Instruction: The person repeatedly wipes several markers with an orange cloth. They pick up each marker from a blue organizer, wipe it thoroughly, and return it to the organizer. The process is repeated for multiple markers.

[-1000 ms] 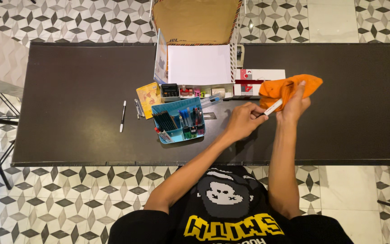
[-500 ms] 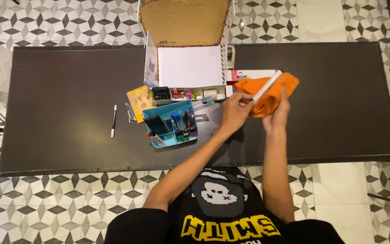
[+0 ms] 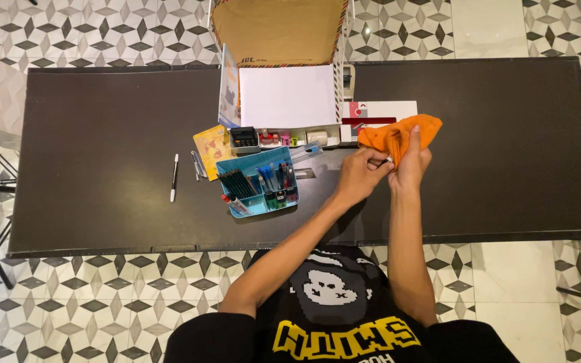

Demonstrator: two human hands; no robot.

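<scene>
Right hand [image 3: 411,161] holds an orange cloth [image 3: 398,134] above the dark table [image 3: 506,134], grip closed around it. Left hand [image 3: 359,176] pinches a small white object (barely visible) just beside it.

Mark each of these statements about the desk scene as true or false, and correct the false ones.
1. The right hand holds an orange cloth. True.
2. The blue organiser tray holds pencils and pens. True.
3. The lone pen lies to the right of the tray. False: it lies to its left, apart on the dark table.
4. The left hand rests flat on the table, far from the cloth. False: it is raised beside the right hand, pinching a small white item at the cloth.
5. An open cardboard box stands at the table's far edge. True.
</scene>
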